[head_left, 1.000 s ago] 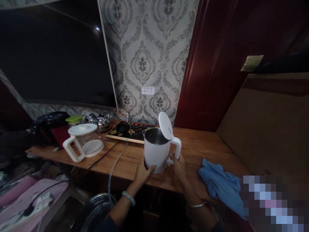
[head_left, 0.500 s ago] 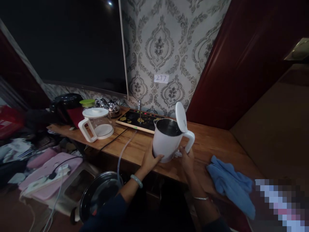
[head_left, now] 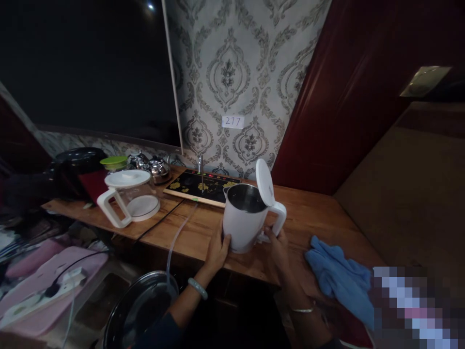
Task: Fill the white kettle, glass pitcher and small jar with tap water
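A white electric kettle (head_left: 242, 228) stands upright between my hands near the table's front edge, its lid (head_left: 265, 182) swung up. The steel inside shows, and whether it holds water I cannot tell. My left hand (head_left: 218, 249) is wrapped against the lower left side of the body. On the right, my right hand (head_left: 278, 246) grips the bottom of the white handle (head_left: 279, 218); some of its fingers are hidden. Behind the kettle lies a black tea stove panel (head_left: 196, 186) with gold flowers, a thin metal spout (head_left: 201, 172) and a lit red light.
A glass pot (head_left: 136, 198) with white lid and handle stands left on the wooden table (head_left: 308, 213). Shiny metal teapots (head_left: 158, 169) are behind it. A blue cloth (head_left: 337, 271) hangs over the right front edge. A clear hose (head_left: 174, 240) runs down to a basin (head_left: 145, 300).
The view has turned slightly right, so the surroundings sit further left in the picture. Both hands keep their hold on the kettle, and its lid stays up.
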Tool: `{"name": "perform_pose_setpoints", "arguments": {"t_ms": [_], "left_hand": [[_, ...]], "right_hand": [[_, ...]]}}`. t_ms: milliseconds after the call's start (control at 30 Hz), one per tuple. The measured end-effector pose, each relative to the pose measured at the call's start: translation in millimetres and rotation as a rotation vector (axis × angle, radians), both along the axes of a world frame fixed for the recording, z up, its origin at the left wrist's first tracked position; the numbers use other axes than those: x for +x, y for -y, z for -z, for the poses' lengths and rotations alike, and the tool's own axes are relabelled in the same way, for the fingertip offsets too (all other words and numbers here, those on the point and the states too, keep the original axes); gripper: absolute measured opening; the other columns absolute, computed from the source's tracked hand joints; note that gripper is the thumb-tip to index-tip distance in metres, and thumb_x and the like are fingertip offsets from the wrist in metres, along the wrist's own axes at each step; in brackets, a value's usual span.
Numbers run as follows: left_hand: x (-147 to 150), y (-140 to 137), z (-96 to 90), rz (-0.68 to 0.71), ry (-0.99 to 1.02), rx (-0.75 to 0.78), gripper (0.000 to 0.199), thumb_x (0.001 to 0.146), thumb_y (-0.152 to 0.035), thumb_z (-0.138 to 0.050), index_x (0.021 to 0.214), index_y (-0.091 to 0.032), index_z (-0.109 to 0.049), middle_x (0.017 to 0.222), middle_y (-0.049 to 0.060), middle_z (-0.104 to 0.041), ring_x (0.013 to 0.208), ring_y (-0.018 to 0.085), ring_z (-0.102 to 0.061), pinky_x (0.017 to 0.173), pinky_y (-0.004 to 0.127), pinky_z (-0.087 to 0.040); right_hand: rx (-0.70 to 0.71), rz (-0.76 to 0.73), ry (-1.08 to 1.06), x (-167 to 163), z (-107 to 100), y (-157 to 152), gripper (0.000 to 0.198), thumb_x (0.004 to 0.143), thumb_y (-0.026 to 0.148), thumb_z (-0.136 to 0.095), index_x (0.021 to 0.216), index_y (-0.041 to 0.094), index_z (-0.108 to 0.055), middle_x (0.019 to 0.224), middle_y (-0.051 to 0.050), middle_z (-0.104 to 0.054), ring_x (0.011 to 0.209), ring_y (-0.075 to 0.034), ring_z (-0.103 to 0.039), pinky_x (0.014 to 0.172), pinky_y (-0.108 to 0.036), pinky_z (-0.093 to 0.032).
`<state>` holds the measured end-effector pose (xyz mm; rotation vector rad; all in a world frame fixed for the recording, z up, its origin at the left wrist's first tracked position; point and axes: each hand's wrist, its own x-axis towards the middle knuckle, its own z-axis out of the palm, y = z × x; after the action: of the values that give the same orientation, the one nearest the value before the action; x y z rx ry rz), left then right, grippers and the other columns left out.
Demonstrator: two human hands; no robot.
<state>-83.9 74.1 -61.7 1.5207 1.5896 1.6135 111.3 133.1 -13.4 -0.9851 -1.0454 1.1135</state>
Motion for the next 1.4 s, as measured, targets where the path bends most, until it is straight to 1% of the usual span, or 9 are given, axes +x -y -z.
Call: {"name": "perform_pose_setpoints", "arguments": {"t_ms": [100,200,333,500,600,833,1033,1267,1400], "left_hand": [[-2.5,-2.4,4.4,-0.011,0.001,-0.012,0.066,0.098,-0.059,-0.043,0.149,-0.017,-0.048,0.153,0.017,-0.052,0.147,0.030,-0.043,0.124,0.052,-0.029],[-4.1,-5.4,8.0,-0.026,0.003,-0.004,0.065,0.097,-0.060,-0.045,0.146,-0.018,-0.051,0.152,0.016,-0.054,0.145,0.030,-0.045,0.123,0.052,-0.031],[-4.5,-8.0,9.8,-0.038,0.012,0.010,0.066,0.096,-0.061,-0.045,0.145,-0.017,-0.052,0.152,0.017,-0.053,0.145,0.031,-0.046,0.122,0.053,-0.032],[-5.5,-8.7,10.0,-0.028,0.023,0.006,0.068,0.095,-0.062,-0.045,0.144,-0.016,-0.052,0.152,0.018,-0.053,0.145,0.032,-0.046,0.121,0.053,-0.034],[-6.1,-8.6,10.5,-0.024,0.027,0.000,0.068,0.095,-0.062,-0.045,0.145,-0.016,-0.052,0.152,0.018,-0.053,0.146,0.031,-0.044,0.122,0.053,-0.032],[-5.2,-7.6,11.2,-0.024,0.030,0.009,0.065,0.096,-0.060,-0.045,0.145,-0.017,-0.053,0.151,0.017,-0.054,0.144,0.031,-0.046,0.123,0.054,-0.031],[-5.1,-5.4,9.2,-0.017,0.036,-0.013,0.067,0.095,-0.061,-0.046,0.146,-0.018,-0.051,0.151,0.016,-0.054,0.145,0.031,-0.045,0.123,0.053,-0.031],[-4.9,-4.8,11.7,-0.015,0.046,-0.011,0.068,0.095,-0.061,-0.047,0.147,-0.017,-0.051,0.153,0.017,-0.052,0.147,0.031,-0.043,0.123,0.054,-0.029],[-5.0,-4.7,11.5,-0.015,0.061,0.003,0.067,0.095,-0.060,-0.048,0.147,-0.018,-0.051,0.152,0.017,-0.053,0.146,0.031,-0.044,0.122,0.054,-0.031]], "right_hand": [[0.021,-0.004,-0.078,8.0,-4.5,4.6,0.049,0.074,0.057,-0.074,0.106,0.022,-0.064,0.098,-0.003,-0.068,0.088,-0.022,-0.065,0.076,-0.034,-0.052],[0.149,0.095,-0.031,19.7,-17.0,8.3,0.054,0.085,0.057,-0.064,0.127,0.024,-0.059,0.126,-0.009,-0.065,0.114,-0.027,-0.063,0.096,-0.045,-0.051],[0.415,0.171,0.216,29.5,-55.0,9.2,0.058,0.094,0.052,-0.055,0.144,0.023,-0.050,0.145,-0.014,-0.055,0.134,-0.031,-0.053,0.113,-0.057,-0.038],[0.740,0.137,0.592,18.4,-111.0,-1.0,0.055,0.102,0.051,-0.042,0.151,0.026,-0.045,0.159,-0.012,-0.044,0.149,-0.029,-0.037,0.120,-0.059,-0.030],[0.849,0.069,0.731,3.1,-127.5,-9.0,0.060,0.103,0.054,-0.037,0.154,0.024,-0.042,0.164,-0.012,-0.037,0.151,-0.030,-0.034,0.121,-0.058,-0.031],[0.950,0.057,0.890,-12.6,-127.0,-13.6,0.067,0.103,0.053,-0.037,0.161,0.022,-0.027,0.165,-0.013,-0.035,0.150,-0.030,-0.037,0.119,-0.053,-0.036],[0.875,0.002,1.135,-13.9,-128.6,-5.5,0.058,0.100,0.054,-0.044,0.150,0.024,-0.048,0.157,-0.013,-0.049,0.144,-0.034,-0.044,0.115,-0.060,-0.036],[0.859,0.017,1.278,-18.8,-128.0,1.1,0.057,0.099,0.045,-0.050,0.150,0.020,-0.047,0.156,-0.016,-0.049,0.144,-0.036,-0.044,0.115,-0.065,-0.032],[0.859,0.039,1.259,-28.4,-125.1,7.5,0.063,0.096,0.041,-0.056,0.151,0.012,-0.045,0.156,-0.020,-0.047,0.146,-0.035,-0.042,0.117,-0.058,-0.035]]}}
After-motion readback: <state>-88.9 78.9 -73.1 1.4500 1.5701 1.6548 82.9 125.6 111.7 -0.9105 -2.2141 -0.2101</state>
